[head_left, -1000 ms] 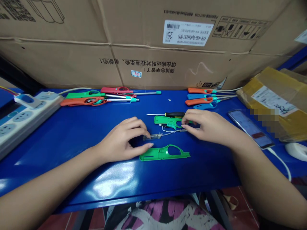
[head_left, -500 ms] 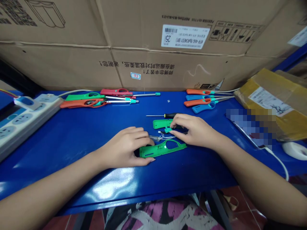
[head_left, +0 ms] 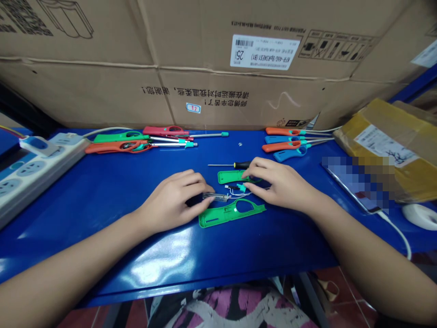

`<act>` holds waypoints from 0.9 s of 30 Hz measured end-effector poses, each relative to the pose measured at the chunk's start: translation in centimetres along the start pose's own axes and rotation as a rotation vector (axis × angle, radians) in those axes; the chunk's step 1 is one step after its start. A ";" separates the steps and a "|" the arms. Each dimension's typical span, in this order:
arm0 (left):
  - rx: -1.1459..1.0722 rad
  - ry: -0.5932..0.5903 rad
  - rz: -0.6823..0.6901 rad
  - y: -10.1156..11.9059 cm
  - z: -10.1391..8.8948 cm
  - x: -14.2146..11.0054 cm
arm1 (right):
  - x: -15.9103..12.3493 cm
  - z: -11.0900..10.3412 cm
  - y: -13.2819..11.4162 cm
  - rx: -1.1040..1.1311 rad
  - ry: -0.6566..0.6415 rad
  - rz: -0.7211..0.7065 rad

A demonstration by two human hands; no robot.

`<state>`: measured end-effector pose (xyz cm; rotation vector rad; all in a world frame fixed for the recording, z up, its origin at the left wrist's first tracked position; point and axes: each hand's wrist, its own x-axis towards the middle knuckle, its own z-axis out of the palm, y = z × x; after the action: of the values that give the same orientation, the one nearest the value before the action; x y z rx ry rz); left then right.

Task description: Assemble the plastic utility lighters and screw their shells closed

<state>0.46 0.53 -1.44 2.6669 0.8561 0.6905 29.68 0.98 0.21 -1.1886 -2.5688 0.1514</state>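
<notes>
A clear lighter fuel tank lies between the thumb and fingers of my left hand, which are closed on its left end. A thin pale line runs from it to the right. Beside its trigger end, the turquoise trigger with a black igniter and white wires touches or nearly touches the thumb of my right hand. That hand's thumb and index finger are apart, with the index tip over a green handle half. The other green handle half lies inside-up, nearest me.
A screwdriver lies behind the parts. Several lighters sit back left, including an orange one, and more back right, including a blue one. A power strip, phone and taped box flank the blue table.
My left hand reached down to the near green half, then moved back to the fuel tank. My right hand moved left to the trigger, and its fingers have since spread. The near half shifted slightly.
</notes>
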 end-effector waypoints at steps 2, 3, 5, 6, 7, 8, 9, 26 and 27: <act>0.001 0.018 -0.036 -0.3 -0.1 0.0 | 0.0 0.2 0.0 0.015 -0.049 -0.064; 0.001 0.016 -0.046 -0.4 -0.1 0.0 | 0.0 0.3 0.0 0.012 -0.061 -0.078; 0.004 -0.006 -0.055 -0.7 -0.1 0.0 | 0.1 0.4 0.1 0.025 -0.038 -0.067; 0.005 -0.022 -0.057 -0.8 -0.1 0.0 | 0.2 0.3 0.1 0.049 -0.013 -0.057; 0.003 -0.041 -0.057 -0.9 0.0 0.0 | 0.2 0.2 0.1 0.081 0.017 -0.049; -0.003 -0.060 -0.057 -1.1 0.0 0.0 | 0.2 0.0 -0.1 0.110 0.048 -0.043; -0.014 -0.077 -0.056 -1.1 0.1 0.0 | 0.2 -0.3 -0.3 0.126 0.070 -0.041; -0.262 0.099 -0.014 1.7 -0.5 0.1 | 0.2 2.3 -4.4 0.169 0.054 -0.184; -0.265 0.085 -0.016 1.7 -0.4 0.1 | 0.1 2.4 -4.2 0.199 0.029 -0.180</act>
<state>1.09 -0.70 -0.41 2.4088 0.7475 0.8545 25.76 -1.61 -1.13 -0.8779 -2.5497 0.3373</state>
